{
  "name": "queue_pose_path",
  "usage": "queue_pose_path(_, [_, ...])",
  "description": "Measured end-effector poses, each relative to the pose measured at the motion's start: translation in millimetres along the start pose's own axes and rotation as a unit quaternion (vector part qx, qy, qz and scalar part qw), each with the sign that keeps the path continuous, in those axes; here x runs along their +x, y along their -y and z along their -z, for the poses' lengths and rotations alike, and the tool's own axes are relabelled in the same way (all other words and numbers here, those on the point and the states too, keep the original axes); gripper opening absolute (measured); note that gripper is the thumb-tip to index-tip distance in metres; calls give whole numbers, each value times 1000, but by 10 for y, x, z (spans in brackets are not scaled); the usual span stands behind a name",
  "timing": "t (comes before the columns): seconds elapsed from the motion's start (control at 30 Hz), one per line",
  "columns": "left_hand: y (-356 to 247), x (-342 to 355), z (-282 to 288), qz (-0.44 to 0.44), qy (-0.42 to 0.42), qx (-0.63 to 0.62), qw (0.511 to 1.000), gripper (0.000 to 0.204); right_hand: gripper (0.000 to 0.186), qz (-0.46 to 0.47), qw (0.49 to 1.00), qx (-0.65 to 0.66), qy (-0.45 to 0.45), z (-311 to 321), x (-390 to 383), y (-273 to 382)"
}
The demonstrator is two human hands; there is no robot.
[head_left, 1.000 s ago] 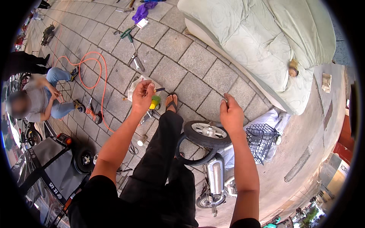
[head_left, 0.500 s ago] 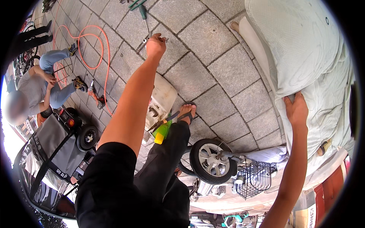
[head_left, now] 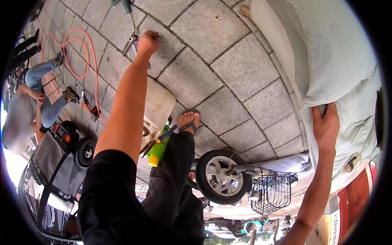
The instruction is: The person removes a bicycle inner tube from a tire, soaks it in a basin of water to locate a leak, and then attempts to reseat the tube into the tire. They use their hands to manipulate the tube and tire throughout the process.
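Left hand [head_left: 148, 43], far left: fingers curled, contents cannot tell | Metal tools [head_left: 133, 39]: on paving [head_left: 228, 24], just left of it | Right hand [head_left: 326, 127], right: thumb, fingers apart at pale green cover [head_left: 347, 61], grip unclear

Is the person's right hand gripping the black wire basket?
No, the right hand is up at the pale green cover, apart from the basket.

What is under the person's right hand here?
Pale green fabric shows around the right hand, and a dark patch, too small to identify, shows between its thumb and fingers. The hand hides whatever is directly beneath.
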State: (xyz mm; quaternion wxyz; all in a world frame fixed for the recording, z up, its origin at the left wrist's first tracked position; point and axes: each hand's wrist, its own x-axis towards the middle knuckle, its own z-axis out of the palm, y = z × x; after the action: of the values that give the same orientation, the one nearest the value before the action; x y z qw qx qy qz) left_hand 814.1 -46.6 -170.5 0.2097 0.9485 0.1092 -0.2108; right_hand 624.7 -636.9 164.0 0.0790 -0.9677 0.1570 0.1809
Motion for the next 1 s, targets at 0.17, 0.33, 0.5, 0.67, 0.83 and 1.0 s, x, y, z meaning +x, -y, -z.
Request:
queue_pose_path(0.17, [-12, 18, 50, -35, -7, 49, 998, 37, 49, 11, 999, 21, -42, -40, 24, 22])
queue_pose_path(0.33, [-560, -662, -156, -12, -27, -52, 998, 52, 55, 8, 998, -9, -67, -256, -21, -127])
queue_pose_path(0.5, [-1738, -2471, 90, -2, 155, -376, 914, 38, 60, -27, 994, -87, -53, -150, -187, -273])
queue_pose_path(0.67, [-1771, -4854, 1309, -87, 332, -490, 801, 37, 48, -12, 928, 367, 57, 403, -2216, 1053])
queue_pose_path(0.83, [-1292, -6910, 1750, -162, 321, -440, 823, 45, 35, -51, 748, 635, 186, 50, -4701, 1665])
queue_pose_path(1.0, [-582, -8271, 1861, -123, 333, -392, 849, 50, 25, -102, 655, 713, 227, -473, -6222, 1632])
